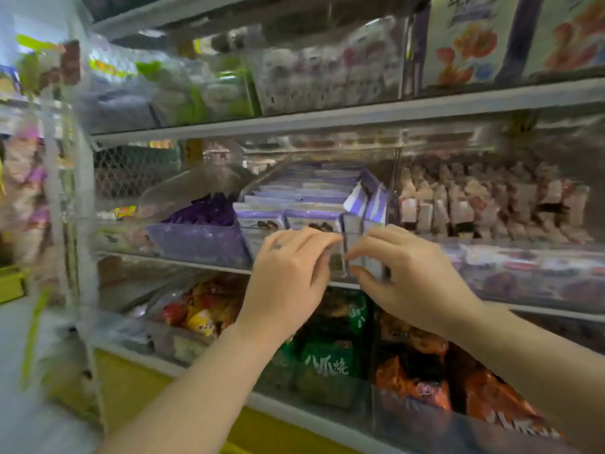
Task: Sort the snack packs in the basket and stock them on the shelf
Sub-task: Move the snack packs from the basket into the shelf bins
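**Lilac packs being squared at the front of a clear shelf bin**

Stocked store shelving (pixel 327 116) is seen filling the view, its grey metal tiers lined with clear plastic bins; much of the frame is smeared by motion. On the middle tier a transparent bin (pixel 258 188) is packed with flat, pale lilac snack packs (pixel 304 191) laid in overlapping rows, so that their printed faces are shown forward. Glossy orange and green bags (pixel 327 362) are kept on the tier below. The basket is not in view. Both hands are brought together at the bin's front edge, apparently to straighten the foremost packs. The left hand (pixel 288 270) is curled, its fingertips pressed to the bin front. The right hand (pixel 406 273) is narrowed in a pinch around a small upright lilac pack (pixel 352 224).
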